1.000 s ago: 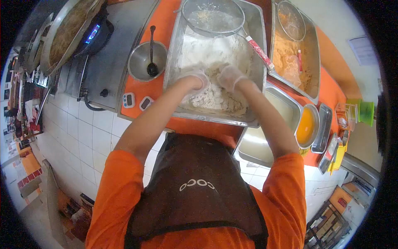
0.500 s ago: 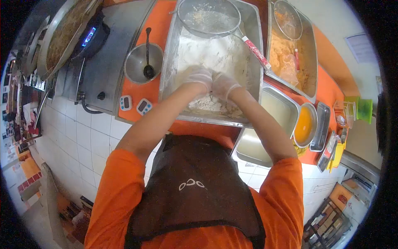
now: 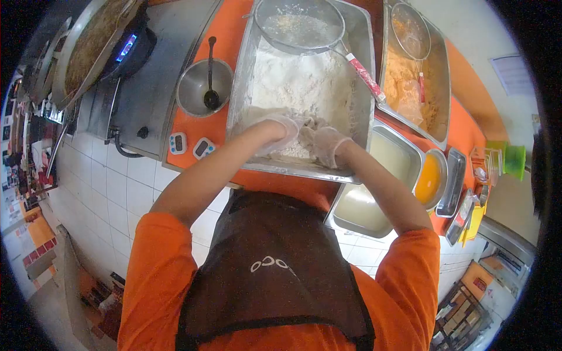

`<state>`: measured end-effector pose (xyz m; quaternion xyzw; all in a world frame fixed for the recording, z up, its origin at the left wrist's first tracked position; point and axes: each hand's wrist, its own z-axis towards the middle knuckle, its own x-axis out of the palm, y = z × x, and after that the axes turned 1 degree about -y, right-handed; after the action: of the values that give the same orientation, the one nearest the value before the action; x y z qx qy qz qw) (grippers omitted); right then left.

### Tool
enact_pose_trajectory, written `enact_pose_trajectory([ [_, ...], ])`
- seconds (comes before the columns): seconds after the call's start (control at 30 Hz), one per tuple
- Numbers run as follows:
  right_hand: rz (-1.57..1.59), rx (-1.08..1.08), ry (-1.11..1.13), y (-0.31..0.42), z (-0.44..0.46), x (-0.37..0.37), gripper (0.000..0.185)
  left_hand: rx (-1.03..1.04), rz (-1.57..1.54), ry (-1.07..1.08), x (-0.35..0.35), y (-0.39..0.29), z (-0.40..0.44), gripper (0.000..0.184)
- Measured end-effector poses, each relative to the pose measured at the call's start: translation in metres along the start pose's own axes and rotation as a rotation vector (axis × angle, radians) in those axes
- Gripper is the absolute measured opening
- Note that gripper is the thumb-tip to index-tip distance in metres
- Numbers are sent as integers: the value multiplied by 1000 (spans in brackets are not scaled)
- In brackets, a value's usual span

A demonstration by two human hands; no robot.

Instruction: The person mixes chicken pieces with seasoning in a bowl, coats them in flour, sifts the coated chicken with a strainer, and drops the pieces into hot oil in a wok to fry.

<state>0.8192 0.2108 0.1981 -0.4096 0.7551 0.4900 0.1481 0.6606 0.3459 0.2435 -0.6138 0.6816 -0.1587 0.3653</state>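
Note:
Both my hands wear clear plastic gloves and are low in a deep metal tray (image 3: 366,70) of white flour (image 3: 293,82). My left hand (image 3: 282,133) presses into the flour near the front; its fingers are hidden and smeared by motion. Close on its right, my right hand (image 3: 329,144) has curled fingers at a flour-coated lump (image 3: 311,125), whose kind I cannot make out. A round mesh sieve (image 3: 300,29) with a red-and-white handle rests across the far end of the tray.
Left stand a steel bowl (image 3: 190,88) with a black spoon (image 3: 211,96), two timers (image 3: 177,143) and a lit burner (image 3: 125,48) under a large pan. Right are a tray of orange powder (image 3: 404,88) with another sieve, pans of pale liquid (image 3: 389,149), and a bowl of orange liquid (image 3: 429,178).
My hands have moved toward the tray's near side and slightly apart. The right hand has shifted right and down, and a flour-coated lump now shows between them.

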Motion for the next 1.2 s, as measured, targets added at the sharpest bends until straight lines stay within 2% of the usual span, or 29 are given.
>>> enact_pose_trajectory([
  [0.03, 62, 7, -41, 8, 1, -3, 29, -85, -44, -52, 11, -14, -2, 55],
  [0.1, -27, 76, -60, 17, 3, -5, 29, -250, -188, -70, 20, -32, -9, 55],
  [0.17, 57, 124, -56, -2, 14, 13, 28, -405, -385, -3, 19, -43, -15, 54],
  [0.27, 277, 162, -120, 1, 12, 15, 26, -288, -411, 78, 25, -22, 7, 57],
  [0.37, 298, -34, -288, -13, 16, 29, 24, -265, -409, 12, 12, -56, -38, 58],
  [0.43, 252, -47, -294, -7, 10, 18, 24, -202, -413, -8, 19, -35, -23, 58],
  [0.53, 348, 162, -181, 84, -35, -77, 26, -94, -534, -51, 2, -43, -34, 56],
  [0.6, 615, 228, -197, 113, -45, -121, 27, -91, -569, -104, -31, -86, -67, 57],
  [0.67, 294, -70, -453, 80, -26, -131, 32, -163, -520, -176, -70, -134, -99, 57],
  [0.7, 599, -29, -493, 109, -32, -156, 31, -140, -504, -212, -85, -147, -101, 53],
  [0.77, 857, 17, -459, 120, -19, -200, 30, -31, -504, -286, -114, -153, -83, 47],
  [0.8, 810, 24, -391, 100, 1, -220, 30, 24, -513, -313, -128, -153, -67, 44],
  [0.87, 848, 82, -498, 112, 10, -245, 31, 106, -534, -352, -151, -152, -37, 38],
  [1.0, 1014, -16, -507, 86, 53, -264, 29, 187, -625, -433, -174, -151, -7, 29],
  [1.1, 920, 1, -500, 64, 81, -272, 28, 240, -698, -541, -175, -149, -1, 19],
  [1.2, 272, -297, -569, -20, 139, -282, 27, 282, -630, -518, -191, -137, 14, 21],
])
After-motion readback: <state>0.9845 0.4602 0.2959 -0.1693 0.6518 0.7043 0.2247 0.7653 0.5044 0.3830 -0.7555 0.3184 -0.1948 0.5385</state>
